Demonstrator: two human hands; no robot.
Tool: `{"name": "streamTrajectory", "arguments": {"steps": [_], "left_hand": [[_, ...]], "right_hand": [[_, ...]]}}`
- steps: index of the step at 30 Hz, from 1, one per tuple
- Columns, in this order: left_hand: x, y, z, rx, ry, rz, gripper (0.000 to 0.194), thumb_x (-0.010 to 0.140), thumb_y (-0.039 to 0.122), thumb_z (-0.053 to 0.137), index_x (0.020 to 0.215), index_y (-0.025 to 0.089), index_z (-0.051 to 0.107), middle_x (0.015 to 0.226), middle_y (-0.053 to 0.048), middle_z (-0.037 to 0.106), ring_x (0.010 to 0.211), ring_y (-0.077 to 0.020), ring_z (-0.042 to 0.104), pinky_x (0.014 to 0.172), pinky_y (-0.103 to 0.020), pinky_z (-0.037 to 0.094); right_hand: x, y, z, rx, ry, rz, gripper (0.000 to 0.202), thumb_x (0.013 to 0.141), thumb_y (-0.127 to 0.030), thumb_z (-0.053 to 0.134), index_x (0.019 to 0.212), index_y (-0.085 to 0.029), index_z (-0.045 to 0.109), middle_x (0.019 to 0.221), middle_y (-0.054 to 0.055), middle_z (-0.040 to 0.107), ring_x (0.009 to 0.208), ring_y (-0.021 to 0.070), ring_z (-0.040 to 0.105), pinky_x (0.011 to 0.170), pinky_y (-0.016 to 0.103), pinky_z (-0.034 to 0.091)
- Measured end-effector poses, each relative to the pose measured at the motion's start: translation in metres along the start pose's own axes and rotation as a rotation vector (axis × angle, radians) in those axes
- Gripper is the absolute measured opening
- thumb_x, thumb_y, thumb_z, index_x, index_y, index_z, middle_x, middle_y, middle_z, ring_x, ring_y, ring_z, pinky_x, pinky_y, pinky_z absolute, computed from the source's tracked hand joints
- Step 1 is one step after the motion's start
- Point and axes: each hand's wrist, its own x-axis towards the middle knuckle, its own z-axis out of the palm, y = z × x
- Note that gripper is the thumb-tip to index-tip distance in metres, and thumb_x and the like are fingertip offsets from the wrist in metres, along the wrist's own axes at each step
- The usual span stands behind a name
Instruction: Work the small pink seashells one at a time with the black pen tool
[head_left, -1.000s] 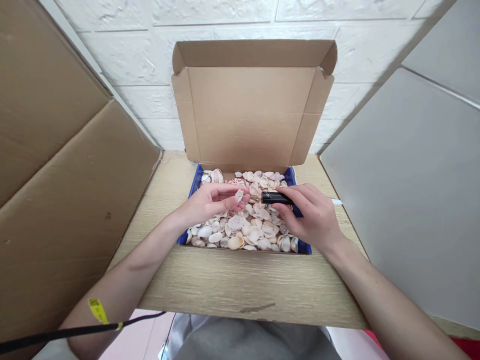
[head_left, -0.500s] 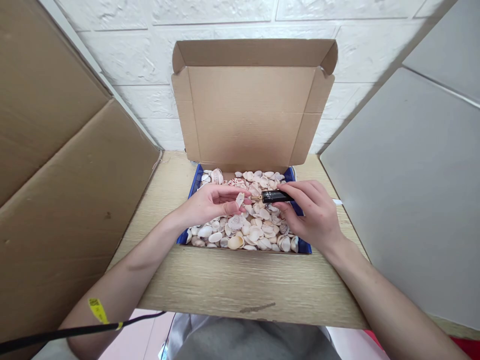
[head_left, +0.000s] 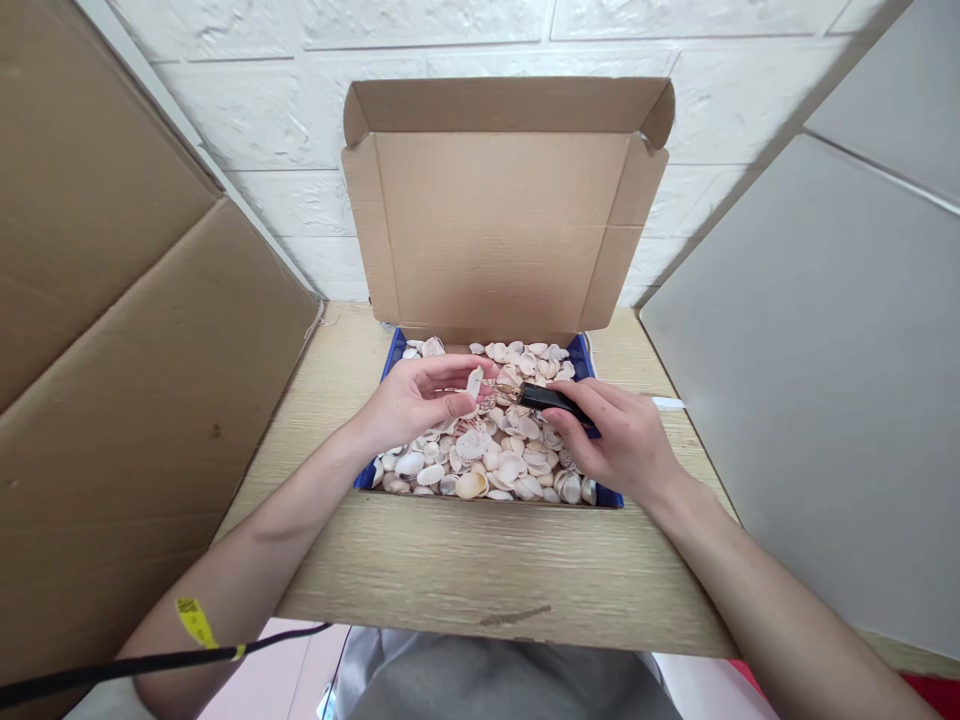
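My left hand (head_left: 424, 400) pinches a small whitish seashell (head_left: 475, 382) between thumb and fingers, above the left half of an open cardboard box. In my right hand (head_left: 619, 425) is a black mini electric drill (head_left: 551, 398) with a brass-coloured chuck. Its tip points left at the held shell; whether the bit touches it is too small to tell. Below both hands, the blue-sided box (head_left: 384, 365) is filled with loose seashells (head_left: 510, 466), mostly white and cream. My hands hide part of them.
The box's brown lid (head_left: 502, 220) stands raised against a white brick-patterned wall (head_left: 225, 110). Cardboard (head_left: 150, 380) borders the wooden tabletop (head_left: 480, 560) on the left, a grey panel (head_left: 817, 380) on the right. A black cable (head_left: 135, 665) crosses by my left forearm.
My right hand has tilted the drill, its back end now lower, and shifted slightly left. My left hand has moved a little left and up with the shell.
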Motion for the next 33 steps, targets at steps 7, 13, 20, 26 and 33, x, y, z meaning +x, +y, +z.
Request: {"name": "streamTrajectory", "arguments": {"steps": [7, 13, 20, 26, 33], "left_hand": [[0.0014, 0.0023, 0.0039, 0.016, 0.044, -0.106, 0.045, 0.072, 0.032, 0.077, 0.112, 0.014, 0.069, 0.113, -0.011, 0.070, 0.095, -0.0218, 0.068, 0.073, -0.028, 0.056], [0.0039, -0.0043, 0.0031, 0.042, 0.006, -0.130, 0.049, 0.069, 0.032, 0.080, 0.113, 0.013, 0.070, 0.096, -0.008, 0.074, 0.083, -0.0185, 0.068, 0.073, -0.030, 0.056], [0.0019, -0.0022, 0.0017, 0.033, -0.067, -0.131, 0.042, 0.069, 0.029, 0.079, 0.108, 0.013, 0.071, 0.093, -0.007, 0.074, 0.081, -0.0177, 0.069, 0.074, -0.030, 0.056], [0.0010, -0.0031, -0.0012, -0.045, -0.061, -0.071, 0.042, 0.069, 0.024, 0.080, 0.109, 0.016, 0.071, 0.096, -0.008, 0.074, 0.091, -0.0203, 0.069, 0.074, -0.028, 0.058], [0.0017, -0.0033, 0.0017, -0.007, -0.105, -0.077, 0.046, 0.065, 0.019, 0.083, 0.110, 0.016, 0.072, 0.105, -0.009, 0.074, 0.093, -0.0203, 0.070, 0.083, -0.032, 0.058]], "right_hand": [[0.0007, 0.0015, -0.0007, -0.026, 0.063, -0.079, 0.018, 0.089, -0.029, 0.060, 0.102, -0.016, 0.059, 0.081, 0.006, 0.069, 0.068, 0.0158, 0.062, 0.058, 0.027, 0.048], [0.0029, 0.0035, -0.0004, -0.083, 0.135, -0.167, 0.025, 0.084, -0.025, 0.068, 0.106, -0.018, 0.059, 0.084, 0.007, 0.070, 0.069, 0.0182, 0.058, 0.061, 0.032, 0.046], [0.0038, 0.0033, -0.0005, -0.074, 0.157, -0.124, 0.027, 0.084, -0.020, 0.066, 0.110, -0.020, 0.059, 0.092, 0.008, 0.070, 0.080, 0.0209, 0.061, 0.068, 0.035, 0.049], [0.0024, 0.0035, 0.0011, 0.008, 0.124, -0.077, 0.027, 0.085, -0.022, 0.065, 0.110, -0.018, 0.059, 0.092, 0.009, 0.069, 0.079, 0.0204, 0.062, 0.069, 0.034, 0.053], [0.0008, 0.0013, 0.0020, 0.039, 0.002, -0.133, 0.022, 0.091, -0.028, 0.058, 0.109, -0.016, 0.059, 0.083, 0.007, 0.070, 0.071, 0.0169, 0.064, 0.060, 0.028, 0.051]]}}
